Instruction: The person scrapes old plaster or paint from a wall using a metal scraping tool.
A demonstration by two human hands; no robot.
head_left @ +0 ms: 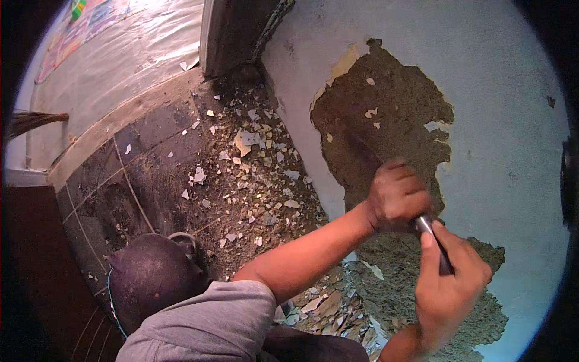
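My left hand (pixel 398 192) is a fist, slightly blurred, round the upper part of a scraping tool (pixel 445 259) with a dark handle and a shiny metal collar. Below it, my right hand (pixel 452 277) grips the handle, its thumb lying along the side. A dark, blurred streak runs up-left beyond my left fist, perhaps the tool's blade; its tip cannot be made out. Both hands are in front of a bare brown patch (pixel 386 102) on the pale blue wall (pixel 500 120), where the paint and plaster have come off with ragged edges. A lower rough patch (pixel 392 271) lies behind my wrists.
Flakes and crumbs of plaster (pixel 259 163) cover the dark floor tiles (pixel 151 130) along the wall. More broken pieces (pixel 325 311) are heaped below my left arm. My dark-clothed knee (pixel 157 277) is at lower left. A broom (pixel 39 120) lies beyond the raised threshold (pixel 126 114), beside a door frame (pixel 208 39).
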